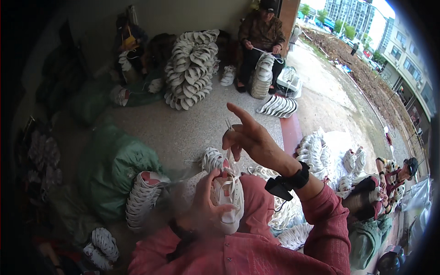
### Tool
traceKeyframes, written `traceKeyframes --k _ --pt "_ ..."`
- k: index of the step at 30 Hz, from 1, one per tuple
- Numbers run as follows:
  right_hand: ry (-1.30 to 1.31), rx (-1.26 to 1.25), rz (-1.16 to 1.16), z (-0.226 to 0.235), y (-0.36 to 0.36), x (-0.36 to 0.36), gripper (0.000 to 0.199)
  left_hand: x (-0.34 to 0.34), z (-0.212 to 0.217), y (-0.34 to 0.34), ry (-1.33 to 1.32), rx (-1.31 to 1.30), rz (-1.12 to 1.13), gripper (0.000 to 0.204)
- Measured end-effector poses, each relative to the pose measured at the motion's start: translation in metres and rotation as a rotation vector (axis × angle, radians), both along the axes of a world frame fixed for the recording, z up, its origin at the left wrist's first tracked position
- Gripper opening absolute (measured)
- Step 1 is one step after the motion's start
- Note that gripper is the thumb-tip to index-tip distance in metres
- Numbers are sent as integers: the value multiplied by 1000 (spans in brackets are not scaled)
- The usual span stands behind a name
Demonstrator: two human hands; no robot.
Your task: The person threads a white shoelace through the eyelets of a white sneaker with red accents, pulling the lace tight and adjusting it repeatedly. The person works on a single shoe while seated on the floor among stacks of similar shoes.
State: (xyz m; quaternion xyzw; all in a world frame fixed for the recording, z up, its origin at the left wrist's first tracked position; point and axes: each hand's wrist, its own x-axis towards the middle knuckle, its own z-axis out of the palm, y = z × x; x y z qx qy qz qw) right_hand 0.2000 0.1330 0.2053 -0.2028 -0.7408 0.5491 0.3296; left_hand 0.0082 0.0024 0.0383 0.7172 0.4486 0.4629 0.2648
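Floor (183,130), bulging sack (117,158), held shoe (233,201)

Left hand (200,201) has a white lace-up shoe (233,201), right hand (256,140) is up above it with a thin pale pronged tool (228,123), and yeah, big wavy stack of white shoe uppers (190,71) further back.

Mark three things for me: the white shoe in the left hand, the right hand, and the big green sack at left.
White shoe (228,196): head view, on its laced upper.
Right hand (257,140): head view, on the back of the hand.
Green sack (112,162): head view, on its bulging side.
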Motion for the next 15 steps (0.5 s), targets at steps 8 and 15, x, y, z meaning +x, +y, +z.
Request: traceKeyframes --k 8,15 --pt "245 -224 6 86 23 -17 27 18 -11 -2 524 244 27 88" --pt "499 -48 -45 214 35 -41 26 13 -35 6 521 257 -28 69"
